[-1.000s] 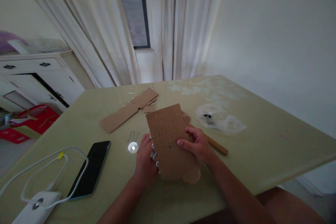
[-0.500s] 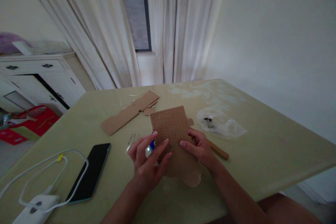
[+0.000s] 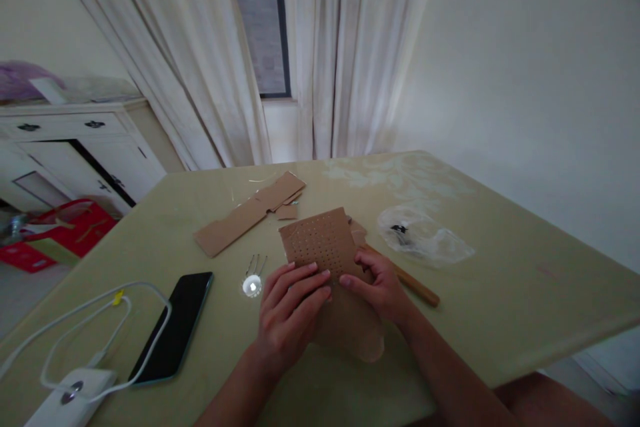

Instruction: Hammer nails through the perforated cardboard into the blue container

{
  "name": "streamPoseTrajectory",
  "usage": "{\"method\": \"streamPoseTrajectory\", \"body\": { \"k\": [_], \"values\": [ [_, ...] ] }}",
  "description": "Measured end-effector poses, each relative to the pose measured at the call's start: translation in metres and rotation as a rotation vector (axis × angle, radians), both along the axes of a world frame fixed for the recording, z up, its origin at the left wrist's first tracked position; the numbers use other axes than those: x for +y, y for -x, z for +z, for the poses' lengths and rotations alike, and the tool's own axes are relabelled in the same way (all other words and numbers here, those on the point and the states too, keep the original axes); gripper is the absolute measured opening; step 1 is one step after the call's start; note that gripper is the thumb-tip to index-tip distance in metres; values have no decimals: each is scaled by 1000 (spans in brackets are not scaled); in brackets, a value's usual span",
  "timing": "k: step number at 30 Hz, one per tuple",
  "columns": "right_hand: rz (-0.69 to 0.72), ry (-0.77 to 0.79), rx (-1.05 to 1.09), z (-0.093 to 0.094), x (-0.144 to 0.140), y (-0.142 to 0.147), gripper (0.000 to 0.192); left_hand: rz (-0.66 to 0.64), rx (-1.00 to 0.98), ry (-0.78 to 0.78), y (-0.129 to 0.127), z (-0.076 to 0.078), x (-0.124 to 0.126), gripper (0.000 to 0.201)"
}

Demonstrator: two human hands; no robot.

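A brown cardboard piece point(image 3: 320, 240), punched with rows of small holes, is tilted up at the table's middle. My right hand point(image 3: 383, 288) grips its right side, thumb on the front and fingertips at the edge. My left hand point(image 3: 293, 310) lies over its lower left, fingers stretched out flat on the surface; the thumb is hidden. Below the holes, plain cardboard with a rounded end point(image 3: 367, 343) hangs down. A brown rod-like handle point(image 3: 420, 288) lies behind my right hand. To the left of my left hand lie a small shiny round piece point(image 3: 252, 286) and several thin metal pins point(image 3: 256, 264).
A long cardboard strip point(image 3: 235, 223) and small scraps lie farther back. A clear plastic bag point(image 3: 430, 240) with small black items is at the right. A phone point(image 3: 173, 327), a white cable point(image 3: 145, 287) and a white power bank point(image 3: 75, 393) occupy the left of the table point(image 3: 500, 307).
My left hand's raised, spread fingers have come down flat onto the cardboard. The shiny round piece now shows fully beside it. The perforated cardboard has shifted slightly left and down.
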State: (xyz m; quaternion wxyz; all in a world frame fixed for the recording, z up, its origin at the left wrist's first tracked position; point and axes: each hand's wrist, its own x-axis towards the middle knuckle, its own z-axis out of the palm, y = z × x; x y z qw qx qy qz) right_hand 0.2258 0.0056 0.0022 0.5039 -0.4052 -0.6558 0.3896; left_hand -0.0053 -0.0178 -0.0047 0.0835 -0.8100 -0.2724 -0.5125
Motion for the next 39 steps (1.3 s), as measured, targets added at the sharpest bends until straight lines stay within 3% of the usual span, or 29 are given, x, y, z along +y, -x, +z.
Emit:
{"method": "streamPoseTrajectory", "body": {
  "k": [7,10,12,14,17,20,23,35,37,39],
  "values": [
    [-9,-45,-95,-1,1,2,42,-62,4,-19,-10,-1,-3,11],
    [-19,48,27,-3,1,1,39,16,-169,37,-2,-2,2,13],
    [-3,158,158,-3,1,-1,36,207,-345,99,12,1,13,9],
    [3,229,267,-2,1,-2,35,505,-360,282,32,6,28,12],
    [-4,231,337,-1,3,-2,34,809,-79,742,62,12,48,25],
    [-6,230,325,-1,4,-2,33,940,219,962,80,10,59,31],
    [-8,222,314,-2,4,-3,32,954,358,1026,84,5,60,30],
    [78,312,464,-6,4,-2,42,932,410,1023,85,-6,62,31],
    [81,314,465,-6,3,-2,40,920,366,975,84,-8,63,29],
    [95,313,482,-7,3,-1,39,824,218,817,78,-8,61,26]
  ]
}}
